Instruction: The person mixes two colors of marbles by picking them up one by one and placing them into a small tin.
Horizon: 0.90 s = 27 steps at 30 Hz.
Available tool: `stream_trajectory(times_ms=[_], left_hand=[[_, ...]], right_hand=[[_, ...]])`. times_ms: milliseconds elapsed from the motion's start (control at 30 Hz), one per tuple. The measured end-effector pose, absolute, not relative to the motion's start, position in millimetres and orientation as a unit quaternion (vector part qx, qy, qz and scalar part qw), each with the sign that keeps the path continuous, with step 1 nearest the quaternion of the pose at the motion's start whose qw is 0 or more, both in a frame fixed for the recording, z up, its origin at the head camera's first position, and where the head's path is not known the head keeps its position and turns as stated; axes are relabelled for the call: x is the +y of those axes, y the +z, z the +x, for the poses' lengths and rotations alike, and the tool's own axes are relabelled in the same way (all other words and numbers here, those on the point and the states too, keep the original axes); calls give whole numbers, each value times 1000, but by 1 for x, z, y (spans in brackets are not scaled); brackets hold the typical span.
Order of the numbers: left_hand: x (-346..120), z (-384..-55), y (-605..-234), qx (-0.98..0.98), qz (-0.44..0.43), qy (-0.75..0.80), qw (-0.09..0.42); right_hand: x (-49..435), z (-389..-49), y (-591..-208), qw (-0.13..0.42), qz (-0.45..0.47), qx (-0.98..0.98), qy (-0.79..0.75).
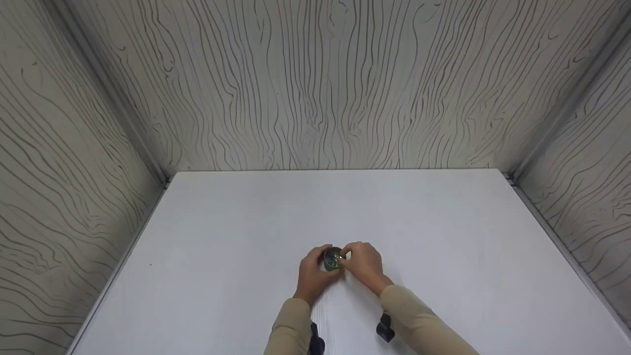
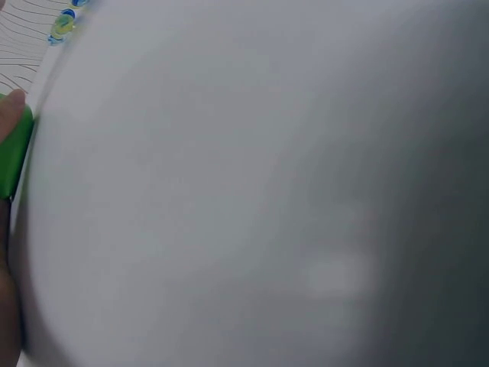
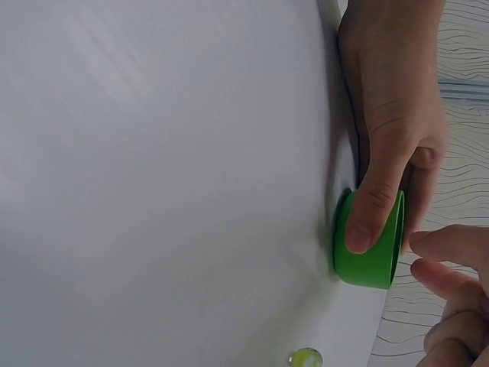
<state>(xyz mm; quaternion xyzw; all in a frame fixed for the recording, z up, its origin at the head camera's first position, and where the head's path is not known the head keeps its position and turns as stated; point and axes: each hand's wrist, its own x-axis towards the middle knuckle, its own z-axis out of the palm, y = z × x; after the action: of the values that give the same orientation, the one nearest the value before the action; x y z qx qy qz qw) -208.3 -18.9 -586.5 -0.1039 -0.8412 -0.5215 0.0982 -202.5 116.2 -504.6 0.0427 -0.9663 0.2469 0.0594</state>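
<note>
My left hand (image 1: 315, 277) holds a small green cup (image 3: 367, 264) upright on the white table (image 1: 236, 222), thumb on one side and fingers around the other. Seen from above, several shiny glass marbles (image 1: 334, 260) lie inside it. My right hand (image 1: 364, 263) is at the cup's right rim. In the right wrist view its thumb and forefinger (image 3: 451, 243) point at the cup's mouth with a small gap between the tips; the other fingers are curled. A yellow-green glass marble (image 3: 306, 357) lies on the table near the cup, and a blue and yellow marble (image 2: 63, 27) shows in the left wrist view.
Panels with a wood-grain pattern (image 1: 315, 88) enclose the table at the back and both sides. Dark wrist-worn pieces (image 1: 385, 328) hang below my beige sleeves (image 1: 414, 315). A tiny dark speck (image 1: 151, 265) marks the table's left part.
</note>
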Motion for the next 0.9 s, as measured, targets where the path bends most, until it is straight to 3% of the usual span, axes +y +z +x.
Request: stream_trajectory(times_ms=[900], left_hand=[[-19, -208, -588, -845, -104, -515, 104]], right_hand=[[129, -193, -502, 80, 64, -960, 261]])
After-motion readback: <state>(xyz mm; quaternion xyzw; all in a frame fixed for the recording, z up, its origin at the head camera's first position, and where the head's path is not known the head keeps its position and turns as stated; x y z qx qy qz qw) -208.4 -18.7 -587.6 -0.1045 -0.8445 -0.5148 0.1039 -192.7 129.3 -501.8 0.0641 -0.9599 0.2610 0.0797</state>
